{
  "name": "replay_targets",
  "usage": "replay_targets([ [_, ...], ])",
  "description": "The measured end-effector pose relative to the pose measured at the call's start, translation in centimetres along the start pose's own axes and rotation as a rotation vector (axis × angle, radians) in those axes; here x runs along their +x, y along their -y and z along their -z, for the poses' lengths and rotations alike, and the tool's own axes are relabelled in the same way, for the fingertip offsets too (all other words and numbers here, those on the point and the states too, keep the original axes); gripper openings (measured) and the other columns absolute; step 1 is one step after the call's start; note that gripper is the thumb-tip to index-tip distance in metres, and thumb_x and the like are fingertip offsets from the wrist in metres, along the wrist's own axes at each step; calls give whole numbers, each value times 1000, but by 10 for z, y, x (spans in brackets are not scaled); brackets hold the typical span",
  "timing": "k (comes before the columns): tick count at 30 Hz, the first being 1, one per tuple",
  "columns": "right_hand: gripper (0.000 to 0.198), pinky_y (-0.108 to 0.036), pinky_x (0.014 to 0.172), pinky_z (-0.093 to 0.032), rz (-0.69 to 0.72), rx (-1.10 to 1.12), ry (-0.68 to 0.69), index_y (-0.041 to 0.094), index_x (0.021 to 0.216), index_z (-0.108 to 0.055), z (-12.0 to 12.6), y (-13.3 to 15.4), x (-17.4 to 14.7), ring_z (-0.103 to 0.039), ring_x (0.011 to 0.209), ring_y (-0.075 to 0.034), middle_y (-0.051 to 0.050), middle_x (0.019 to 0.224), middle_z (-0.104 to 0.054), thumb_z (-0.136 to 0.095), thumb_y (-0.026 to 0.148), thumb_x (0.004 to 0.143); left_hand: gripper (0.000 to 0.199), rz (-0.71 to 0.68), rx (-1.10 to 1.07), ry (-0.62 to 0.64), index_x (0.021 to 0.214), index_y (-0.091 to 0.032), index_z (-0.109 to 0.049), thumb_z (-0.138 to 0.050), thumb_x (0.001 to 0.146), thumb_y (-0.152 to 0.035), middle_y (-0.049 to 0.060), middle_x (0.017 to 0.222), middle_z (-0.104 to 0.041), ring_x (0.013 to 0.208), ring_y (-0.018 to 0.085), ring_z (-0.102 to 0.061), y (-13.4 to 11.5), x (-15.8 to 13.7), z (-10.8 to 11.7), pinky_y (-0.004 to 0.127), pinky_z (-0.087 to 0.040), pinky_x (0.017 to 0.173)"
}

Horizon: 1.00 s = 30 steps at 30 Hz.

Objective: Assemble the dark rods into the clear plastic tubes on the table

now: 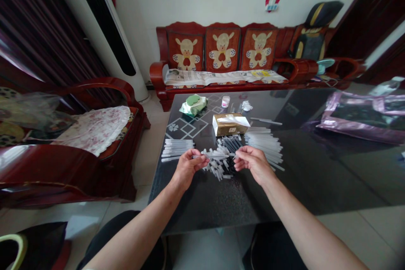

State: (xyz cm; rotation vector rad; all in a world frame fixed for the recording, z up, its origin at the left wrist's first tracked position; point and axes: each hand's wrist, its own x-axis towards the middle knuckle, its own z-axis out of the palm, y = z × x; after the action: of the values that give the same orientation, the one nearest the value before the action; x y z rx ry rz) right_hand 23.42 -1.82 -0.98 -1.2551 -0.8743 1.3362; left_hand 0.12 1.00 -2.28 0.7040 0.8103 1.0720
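Over the dark table my left hand (189,165) pinches a translucent white pen (219,156), its tip pointing right. My right hand (252,163) is closed on a small whitish piece that looks like a pen cap (232,155), just off the pen's tip; the fingers partly hide it. Below both hands lies a loose heap of white pen caps (218,171) mixed with black pieces. Thin black sticks (232,144) lie behind the heap. A row of white pens (179,144) rests left of my left hand. Many translucent pen barrels (265,143) fan out beyond my right hand.
A gold-brown box (230,125) stands behind the heap. Farther back are a green wipes pack (193,105), a small jar (225,101), crumpled tissue (247,106) and a lone pen (266,121). A pink-edged bag (363,118) lies at right on the glossy table (303,168).
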Motion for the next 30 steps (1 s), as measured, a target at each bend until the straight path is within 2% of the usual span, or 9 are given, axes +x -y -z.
replay_targets([
  [6,30,-18,30,-39,79,42,-154,16,72,-57,-8,-9,3,-50,33,-9,3,47,-59,-76,39,67,35,4,9,5,75,-14,-52,-83,58,-18,4,77,-70,71,17,-70,6,0,-1,26,-56,69],
  [16,30,-25,38,-52,50,116,-113,15,74,-58,-19,-7,-4,-60,41,-14,-2,55,-66,-77,37,66,35,-1,-4,-21,74,-14,-52,-83,58,-17,4,76,-70,70,16,-70,5,0,-1,25,-56,69],
  [27,29,-26,40,-54,27,98,-67,15,73,-58,-29,-10,-7,-61,41,-15,-2,55,-67,-76,36,67,32,-15,11,-12,71,-14,-55,-84,58,-18,4,75,-70,70,16,-70,9,0,0,26,-56,70],
  [30,29,-26,41,-54,48,81,-70,15,74,-58,-29,-9,-6,-61,41,-15,-2,55,-67,-76,37,67,29,12,94,19,79,-12,-62,-82,61,-23,6,76,-71,70,17,-70,7,-2,-1,26,-56,68],
])
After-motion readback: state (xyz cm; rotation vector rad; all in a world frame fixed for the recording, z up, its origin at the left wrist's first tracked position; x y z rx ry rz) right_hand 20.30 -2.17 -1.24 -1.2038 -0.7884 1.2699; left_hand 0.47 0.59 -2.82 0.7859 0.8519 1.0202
